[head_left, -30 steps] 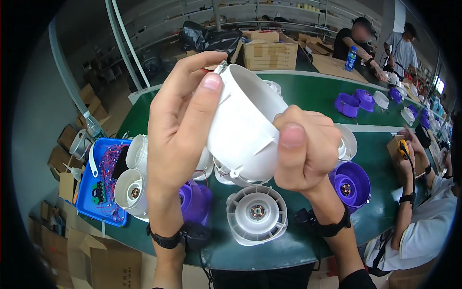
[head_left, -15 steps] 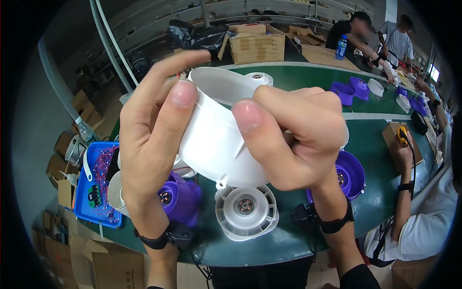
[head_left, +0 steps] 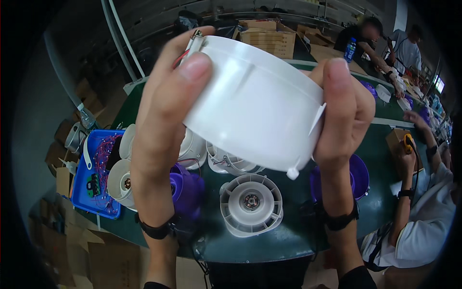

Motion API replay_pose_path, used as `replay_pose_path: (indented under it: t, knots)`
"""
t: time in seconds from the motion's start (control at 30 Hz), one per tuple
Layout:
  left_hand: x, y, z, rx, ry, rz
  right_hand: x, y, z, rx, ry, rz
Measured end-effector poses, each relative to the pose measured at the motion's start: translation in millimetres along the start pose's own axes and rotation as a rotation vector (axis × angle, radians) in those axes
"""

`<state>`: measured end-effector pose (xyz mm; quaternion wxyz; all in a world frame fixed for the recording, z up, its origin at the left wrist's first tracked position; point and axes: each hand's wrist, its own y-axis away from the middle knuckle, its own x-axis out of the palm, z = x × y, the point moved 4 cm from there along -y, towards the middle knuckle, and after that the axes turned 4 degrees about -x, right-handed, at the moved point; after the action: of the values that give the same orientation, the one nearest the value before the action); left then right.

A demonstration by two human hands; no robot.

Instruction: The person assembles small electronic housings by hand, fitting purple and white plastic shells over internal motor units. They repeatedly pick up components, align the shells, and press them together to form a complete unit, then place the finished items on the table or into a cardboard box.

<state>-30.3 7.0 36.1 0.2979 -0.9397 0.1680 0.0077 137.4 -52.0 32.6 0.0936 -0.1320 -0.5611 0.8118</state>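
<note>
A glossy white plastic housing (head_left: 255,103), shaped like a short wide ring, is held up and tilted in front of me. My left hand (head_left: 166,101) grips its left end with the thumb on the outer wall; beside those fingers a red wire (head_left: 180,59) and a small metal piece show at the rim. My right hand (head_left: 344,111) closes on the right end, thumb upright against the wall. Below, on the table, a white fan housing (head_left: 251,204) sits with its round motor centre facing up. The housing's inside is hidden from view.
Purple housings (head_left: 188,185) lie on the green table (head_left: 298,236), to both sides. More white housings (head_left: 192,147) stand behind. At left, a blue tray (head_left: 98,212) holds wires and a green circuit board. Co-workers work at the right, one holding a yellow tool (head_left: 409,143).
The white housing has been turned and raised, so its outer wall now faces me instead of its opening. My right hand has shifted right, from the wall's middle to its end.
</note>
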Motion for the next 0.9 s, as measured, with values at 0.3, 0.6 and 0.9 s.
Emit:
replay_pose_path:
  t: [0.3,0.6,0.9]
  knots:
    - [16,12,-10,0.352,-0.229,-0.029,13,0,3,-0.064,0.046,-0.059]
    - [18,4,2,0.238,-0.161,0.098,4,4,-10,-0.040,-0.034,-0.077]
    - [8,6,1,0.211,-0.079,0.116,4,2,-13,-0.001,-0.132,-0.017]
